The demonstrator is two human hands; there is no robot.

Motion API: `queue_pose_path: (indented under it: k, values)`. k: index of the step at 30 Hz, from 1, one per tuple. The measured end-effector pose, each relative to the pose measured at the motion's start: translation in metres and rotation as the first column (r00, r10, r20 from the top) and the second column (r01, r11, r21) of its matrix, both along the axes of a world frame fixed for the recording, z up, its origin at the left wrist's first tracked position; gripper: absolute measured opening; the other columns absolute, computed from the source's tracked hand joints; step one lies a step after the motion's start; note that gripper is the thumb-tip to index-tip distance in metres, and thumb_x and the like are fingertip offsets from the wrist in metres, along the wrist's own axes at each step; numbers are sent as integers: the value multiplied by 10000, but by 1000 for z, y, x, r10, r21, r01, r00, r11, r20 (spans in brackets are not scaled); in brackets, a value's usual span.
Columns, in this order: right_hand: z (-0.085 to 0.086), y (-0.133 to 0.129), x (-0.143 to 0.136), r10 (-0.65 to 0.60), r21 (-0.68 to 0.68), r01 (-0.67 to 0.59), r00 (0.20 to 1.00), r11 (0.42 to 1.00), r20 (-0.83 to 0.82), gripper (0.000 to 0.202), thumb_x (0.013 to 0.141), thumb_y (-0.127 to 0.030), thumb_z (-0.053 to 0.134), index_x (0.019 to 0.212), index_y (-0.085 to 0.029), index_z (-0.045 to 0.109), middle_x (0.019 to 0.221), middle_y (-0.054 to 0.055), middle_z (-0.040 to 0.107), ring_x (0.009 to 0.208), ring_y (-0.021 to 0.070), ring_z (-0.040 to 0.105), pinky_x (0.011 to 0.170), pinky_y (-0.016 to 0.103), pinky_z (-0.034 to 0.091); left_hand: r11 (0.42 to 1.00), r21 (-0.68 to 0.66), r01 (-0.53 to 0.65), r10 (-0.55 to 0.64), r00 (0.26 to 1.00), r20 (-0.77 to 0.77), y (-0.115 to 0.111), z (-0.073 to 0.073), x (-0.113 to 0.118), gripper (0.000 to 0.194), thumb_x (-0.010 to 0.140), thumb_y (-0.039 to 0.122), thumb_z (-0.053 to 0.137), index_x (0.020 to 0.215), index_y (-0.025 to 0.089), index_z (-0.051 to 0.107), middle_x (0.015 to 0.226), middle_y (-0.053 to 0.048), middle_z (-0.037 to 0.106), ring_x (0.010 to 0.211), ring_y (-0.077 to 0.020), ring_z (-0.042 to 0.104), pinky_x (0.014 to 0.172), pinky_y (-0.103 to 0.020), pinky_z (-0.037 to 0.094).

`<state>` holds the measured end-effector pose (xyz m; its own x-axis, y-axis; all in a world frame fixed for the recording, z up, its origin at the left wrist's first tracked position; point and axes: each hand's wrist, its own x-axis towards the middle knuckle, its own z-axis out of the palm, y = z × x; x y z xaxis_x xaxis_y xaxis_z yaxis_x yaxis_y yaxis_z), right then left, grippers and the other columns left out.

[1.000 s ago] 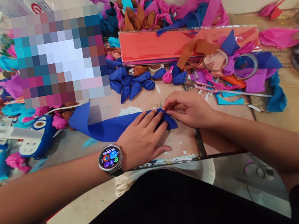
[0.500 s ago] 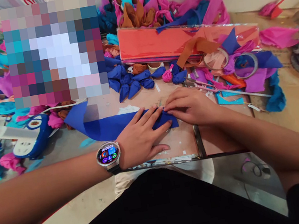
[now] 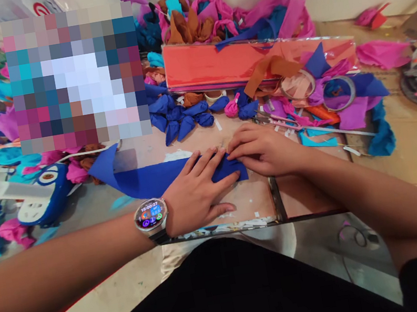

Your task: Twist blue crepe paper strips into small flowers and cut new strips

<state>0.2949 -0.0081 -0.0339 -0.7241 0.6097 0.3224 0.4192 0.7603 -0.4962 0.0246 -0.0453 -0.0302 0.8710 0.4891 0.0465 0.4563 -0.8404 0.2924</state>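
Note:
A long strip of dark blue crepe paper (image 3: 148, 181) lies across the table in front of me, its left end curling upward. My left hand (image 3: 198, 189), with a watch on the wrist, rests flat on the strip with fingers spread. At the strip's right end, my right hand (image 3: 261, 150) has its thumb and fingertips pinched together on the upper edge of the paper. The fingertips hide the exact fold there. Just beyond my hands sit several small blue paper bundles (image 3: 186, 125) and a pink one (image 3: 231, 107).
A flat plastic pack of orange-red paper (image 3: 213, 64) lies behind the bundles. Tape rolls (image 3: 338, 92) and coloured scraps are at the right. A blue-and-white power strip (image 3: 45, 196) is on the left. The table's front edge (image 3: 225, 232) runs close to my body.
The whole view has shifted slightly. My left hand stays flat on the paper, and the pinching right fingertips have moved only a little at its edge.

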Motion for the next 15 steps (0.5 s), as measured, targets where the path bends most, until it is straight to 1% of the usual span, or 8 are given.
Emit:
queue_pose_path:
  k: [6,12,15]
  values:
    - [-1,1,2,18,26,-18,1000,1000,5,312,890,-118,606,1080,-263,807,1115,83,777,1080,270,696,992,500,567,1000,10,1,0,1000,-23,-1,1,0,648,1015,616,551,1553,255,551,1755,-214,246,1636,-427,234,1295,-675,246]
    - [-2,2,3,18,26,-18,1000,1000,13,315,901,-152,624,1120,-278,810,1108,80,765,1050,268,687,963,500,571,999,34,-1,2,1000,-22,-2,5,0,649,1002,585,597,1566,270,539,1692,-195,372,1613,-421,275,1298,-682,235]
    - [-3,2,3,25,25,-26,1000,999,5,310,914,-171,621,1126,-288,815,1107,76,768,1043,265,690,956,496,572,999,33,-2,3,1000,-30,-2,5,0,657,997,589,603,1569,273,536,1680,-193,388,1606,-423,286,1295,-685,241]
